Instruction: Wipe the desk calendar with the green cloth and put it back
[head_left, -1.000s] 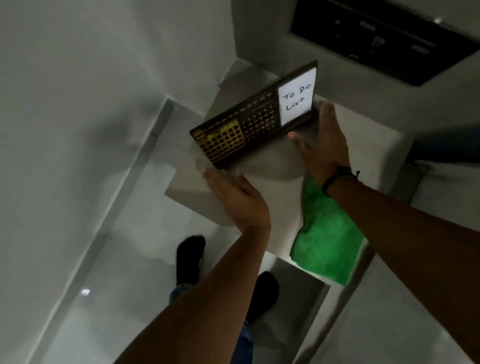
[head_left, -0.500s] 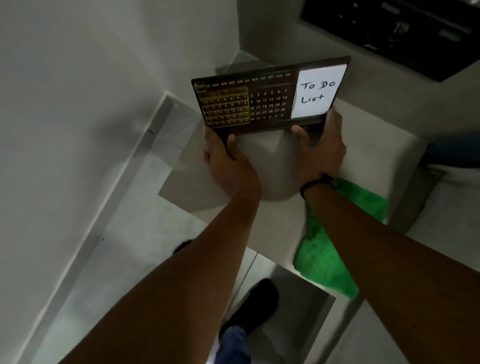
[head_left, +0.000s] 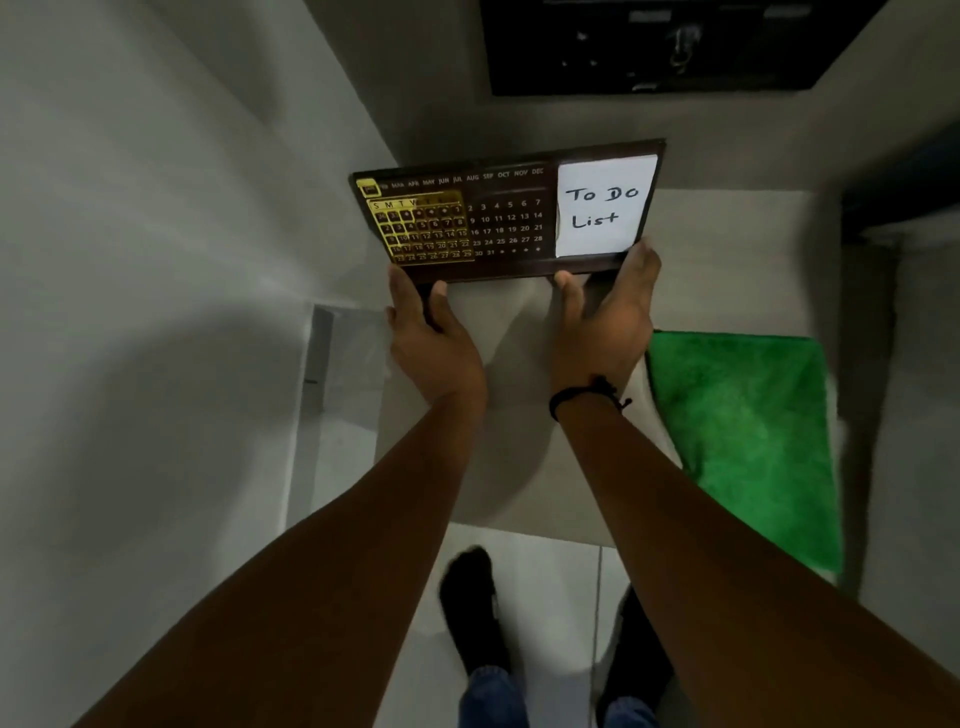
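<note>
Green cloth (head_left: 743, 441) lies flat on the table (head_left: 727, 260) at near right, in nobody's grip, so I judge I am either just lifting the calendar to wipe it or setting it back; I cannot tell which. Further in, my left hand (head_left: 434, 343) grips the calendar (head_left: 498, 218) at its lower left edge, thumb in front, and my right hand (head_left: 608, 317) clasps the lower right edge under the note (head_left: 605, 208). The calendar stands face toward me at the table's far side; whether its base touches the top is hidden. If wiping is next, one hand must let go and reach right for the cloth. Written: "To Do List"; months along the top to DEC; S M T W; dates to 31.
</note>
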